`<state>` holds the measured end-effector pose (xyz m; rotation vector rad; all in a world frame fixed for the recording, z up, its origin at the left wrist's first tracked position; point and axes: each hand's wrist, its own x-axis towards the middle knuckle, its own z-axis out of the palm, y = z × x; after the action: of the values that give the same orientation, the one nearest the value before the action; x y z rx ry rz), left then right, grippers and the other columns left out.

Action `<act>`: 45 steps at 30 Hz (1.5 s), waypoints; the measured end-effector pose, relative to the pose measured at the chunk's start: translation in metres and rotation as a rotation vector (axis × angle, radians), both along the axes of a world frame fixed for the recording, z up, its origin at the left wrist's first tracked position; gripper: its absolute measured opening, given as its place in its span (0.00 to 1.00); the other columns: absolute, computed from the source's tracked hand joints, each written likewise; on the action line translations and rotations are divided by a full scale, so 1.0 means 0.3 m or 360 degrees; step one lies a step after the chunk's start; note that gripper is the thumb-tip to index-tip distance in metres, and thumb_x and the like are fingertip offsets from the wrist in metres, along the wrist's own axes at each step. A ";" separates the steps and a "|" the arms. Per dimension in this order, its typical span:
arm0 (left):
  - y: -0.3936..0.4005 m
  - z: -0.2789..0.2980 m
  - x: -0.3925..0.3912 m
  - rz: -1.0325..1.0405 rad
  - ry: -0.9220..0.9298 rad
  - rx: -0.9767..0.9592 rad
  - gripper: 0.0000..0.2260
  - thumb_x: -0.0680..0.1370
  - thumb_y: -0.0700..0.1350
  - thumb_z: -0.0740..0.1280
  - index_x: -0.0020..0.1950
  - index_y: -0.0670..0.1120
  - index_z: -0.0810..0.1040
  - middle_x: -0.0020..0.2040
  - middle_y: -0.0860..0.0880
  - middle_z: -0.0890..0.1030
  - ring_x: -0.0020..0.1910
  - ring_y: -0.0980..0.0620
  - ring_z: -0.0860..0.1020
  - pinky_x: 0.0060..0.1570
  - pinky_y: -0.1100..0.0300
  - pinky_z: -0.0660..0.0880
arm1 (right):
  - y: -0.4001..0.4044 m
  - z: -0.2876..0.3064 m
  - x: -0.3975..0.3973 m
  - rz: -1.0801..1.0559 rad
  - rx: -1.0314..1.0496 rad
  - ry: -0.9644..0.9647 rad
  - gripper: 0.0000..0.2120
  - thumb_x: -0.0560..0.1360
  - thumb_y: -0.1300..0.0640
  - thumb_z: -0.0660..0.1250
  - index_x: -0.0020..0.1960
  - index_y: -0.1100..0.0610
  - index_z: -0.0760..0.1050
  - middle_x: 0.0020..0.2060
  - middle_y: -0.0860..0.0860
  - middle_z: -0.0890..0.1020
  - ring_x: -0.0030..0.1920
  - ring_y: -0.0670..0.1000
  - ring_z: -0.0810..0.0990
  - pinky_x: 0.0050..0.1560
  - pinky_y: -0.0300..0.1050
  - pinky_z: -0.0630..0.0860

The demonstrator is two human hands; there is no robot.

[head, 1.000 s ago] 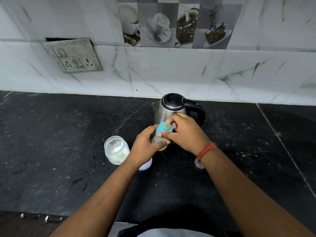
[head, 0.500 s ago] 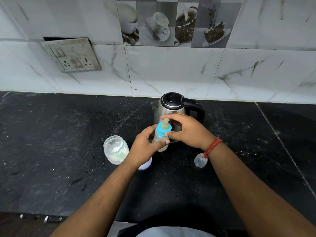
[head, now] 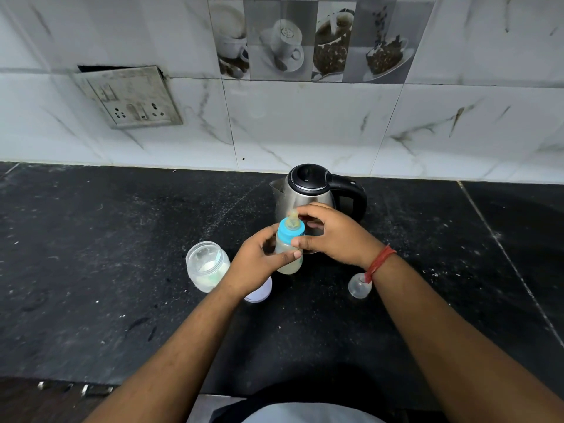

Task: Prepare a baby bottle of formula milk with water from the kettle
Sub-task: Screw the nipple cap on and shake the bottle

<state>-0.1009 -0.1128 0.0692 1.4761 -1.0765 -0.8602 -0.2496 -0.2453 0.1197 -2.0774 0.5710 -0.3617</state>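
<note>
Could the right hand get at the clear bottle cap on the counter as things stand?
Probably yes. The clear cap stands on the counter just beside the right wrist, with nothing over it. But the right hand is curled on the bottle's blue ring, so it would have to let go first.

A black speckled worktop [head: 91, 254] ran up to a white marble-veined tiled wall [head: 305, 123] along its far edge. On the wall above the worktop's far-left part, a grimy switch-and-socket plate [head: 129, 97] sat tilted, with a dark gap showing behind its upper edge. Higher up, above the middle of the far edge, a band of decorative tiles [head: 314, 41] pictured coffee cups and coffee beans. A pale seam [head: 503, 257] crossed the worktop's right part, running from far edge to near edge.
</note>
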 end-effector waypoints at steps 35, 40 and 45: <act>-0.041 0.054 -0.024 0.0095 -0.0099 -0.0136 0.25 0.73 0.45 0.77 0.69 0.52 0.79 0.61 0.52 0.84 0.62 0.52 0.81 0.65 0.54 0.76 | 0.057 -0.065 0.056 -0.0425 0.0087 -0.0418 0.26 0.71 0.48 0.76 0.66 0.56 0.78 0.56 0.47 0.75 0.62 0.50 0.78 0.66 0.48 0.76; -0.011 0.077 0.033 -0.0247 0.0201 0.0022 0.23 0.75 0.41 0.76 0.69 0.45 0.78 0.62 0.48 0.85 0.63 0.48 0.82 0.66 0.52 0.77 | -0.030 0.006 -0.002 0.0114 0.0225 -0.0179 0.23 0.73 0.52 0.77 0.66 0.54 0.79 0.54 0.45 0.75 0.62 0.50 0.79 0.68 0.46 0.74; -0.011 0.104 0.028 -0.0193 0.0131 0.0020 0.22 0.75 0.35 0.75 0.68 0.44 0.79 0.59 0.51 0.86 0.59 0.54 0.83 0.59 0.62 0.78 | 0.001 -0.021 0.007 -0.0046 0.0161 -0.0321 0.25 0.71 0.50 0.76 0.65 0.57 0.80 0.52 0.47 0.74 0.57 0.47 0.77 0.65 0.44 0.74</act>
<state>-0.0926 -0.1162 0.1004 1.3845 -1.1094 -1.0061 -0.2475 -0.2449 0.1135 -1.9104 0.4886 -0.5413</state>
